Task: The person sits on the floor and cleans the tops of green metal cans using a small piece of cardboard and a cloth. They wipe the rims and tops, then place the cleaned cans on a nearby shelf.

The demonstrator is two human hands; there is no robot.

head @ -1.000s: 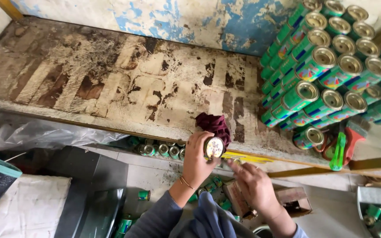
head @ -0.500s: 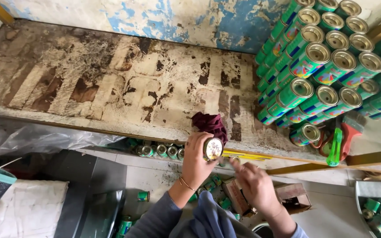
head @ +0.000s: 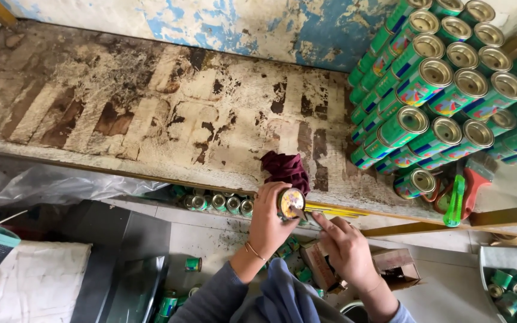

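Observation:
My left hand [head: 268,220] grips a small green tin can [head: 292,203] at the front edge of a worn, stained wooden shelf [head: 151,119], its gold lid facing me. My right hand [head: 345,248] is just right of the can, index finger stretched toward its lid and holding a thin dark tool against it. A crumpled dark red cloth [head: 285,168] lies on the shelf just behind the can.
Several green cans [head: 444,90] are stacked on their sides at the shelf's right end, one loose can [head: 415,182] in front. A green-handled cutter [head: 455,200] and a red tool [head: 477,176] lie beside them. More cans [head: 216,202] and an open cardboard box [head: 390,269] sit below.
The view has shifted slightly. Both hands stay at the can by the shelf edge; my right index finger has come a little closer to the lid.

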